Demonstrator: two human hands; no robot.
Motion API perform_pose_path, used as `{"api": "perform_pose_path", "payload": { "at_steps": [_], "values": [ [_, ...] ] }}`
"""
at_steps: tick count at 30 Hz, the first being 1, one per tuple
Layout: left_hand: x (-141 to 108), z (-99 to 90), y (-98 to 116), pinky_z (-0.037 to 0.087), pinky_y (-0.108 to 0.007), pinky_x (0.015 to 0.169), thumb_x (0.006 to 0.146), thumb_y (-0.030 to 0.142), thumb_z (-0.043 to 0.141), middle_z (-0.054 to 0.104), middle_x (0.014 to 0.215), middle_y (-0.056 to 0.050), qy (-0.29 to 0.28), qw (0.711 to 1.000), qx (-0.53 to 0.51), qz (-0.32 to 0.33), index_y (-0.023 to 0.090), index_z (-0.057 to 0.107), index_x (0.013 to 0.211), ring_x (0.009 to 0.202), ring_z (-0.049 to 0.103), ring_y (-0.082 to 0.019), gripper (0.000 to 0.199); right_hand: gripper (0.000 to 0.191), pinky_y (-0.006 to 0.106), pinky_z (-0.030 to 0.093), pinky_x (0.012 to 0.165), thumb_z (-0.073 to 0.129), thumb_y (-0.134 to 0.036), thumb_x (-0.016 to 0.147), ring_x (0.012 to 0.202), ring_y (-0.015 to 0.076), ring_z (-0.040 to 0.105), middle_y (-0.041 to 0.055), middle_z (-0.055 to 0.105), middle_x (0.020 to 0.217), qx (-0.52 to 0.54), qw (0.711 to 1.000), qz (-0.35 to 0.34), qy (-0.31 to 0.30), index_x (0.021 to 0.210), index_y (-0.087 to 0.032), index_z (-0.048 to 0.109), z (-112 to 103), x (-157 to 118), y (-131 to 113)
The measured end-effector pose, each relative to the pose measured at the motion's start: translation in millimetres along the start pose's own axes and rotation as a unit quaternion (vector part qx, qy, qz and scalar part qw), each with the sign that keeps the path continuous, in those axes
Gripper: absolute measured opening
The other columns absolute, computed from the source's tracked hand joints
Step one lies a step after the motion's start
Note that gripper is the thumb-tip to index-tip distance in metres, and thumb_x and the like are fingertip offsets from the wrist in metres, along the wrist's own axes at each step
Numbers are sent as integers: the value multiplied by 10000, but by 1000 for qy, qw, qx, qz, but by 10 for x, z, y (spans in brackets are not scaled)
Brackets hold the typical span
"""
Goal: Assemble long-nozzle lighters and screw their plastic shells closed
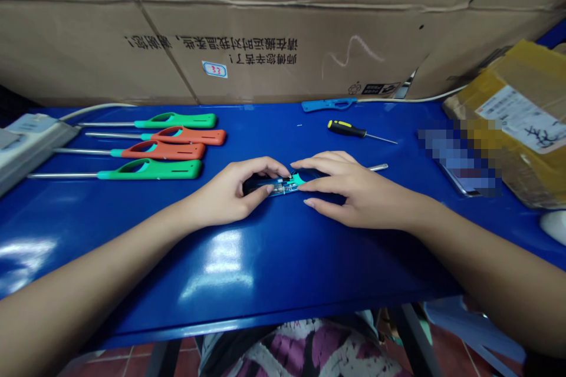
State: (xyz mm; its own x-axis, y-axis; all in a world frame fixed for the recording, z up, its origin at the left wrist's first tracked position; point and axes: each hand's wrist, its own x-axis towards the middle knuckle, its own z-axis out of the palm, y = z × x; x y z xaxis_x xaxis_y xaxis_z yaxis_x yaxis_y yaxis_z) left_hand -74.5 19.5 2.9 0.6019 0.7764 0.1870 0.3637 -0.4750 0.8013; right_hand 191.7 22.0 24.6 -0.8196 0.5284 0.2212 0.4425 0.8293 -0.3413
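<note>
A long-nosed gas lighter (pixel 285 188) lies opened between my hands, its inner parts showing in a blue shell. A turquoise trigger (pixel 299 179) sits in it, and its metal tube (pixel 379 167) sticks out to the right past my fingers. My left hand (pixel 241 188) is closed round the handle end, thumb on the near side and fingers on the far side. From the right, my right hand (pixel 354 188) reaches over the lighter with curved fingers, their tips around the trigger. The right palm hides the middle of the tube.
Behind lie a blue lighter half-shell (pixel 329 105) and a black-and-yellow screwdriver (pixel 347 128). Several green and orange lighters (pixel 154 169) lie at left beside a power strip (pixel 38 144). A phone (pixel 462 171) and taped carton (pixel 508 123) stand right; a large cardboard box (pixel 265 23) closes the back.
</note>
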Motion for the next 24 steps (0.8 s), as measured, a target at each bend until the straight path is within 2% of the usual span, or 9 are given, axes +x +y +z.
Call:
{"api": "perform_pose_path", "payload": {
  "at_steps": [24],
  "values": [
    [-1,7,12,482,-351,1006,914,127,563,691,1162,-69,-9,1000,-14,-14,164,637,1192,1070,644,-196,289,240,493,406,1109,588,-285,976,1284,270,570,82,643,1400,-5,999,-4,32,1119,-206,764,7,1,29]
  ]
}}
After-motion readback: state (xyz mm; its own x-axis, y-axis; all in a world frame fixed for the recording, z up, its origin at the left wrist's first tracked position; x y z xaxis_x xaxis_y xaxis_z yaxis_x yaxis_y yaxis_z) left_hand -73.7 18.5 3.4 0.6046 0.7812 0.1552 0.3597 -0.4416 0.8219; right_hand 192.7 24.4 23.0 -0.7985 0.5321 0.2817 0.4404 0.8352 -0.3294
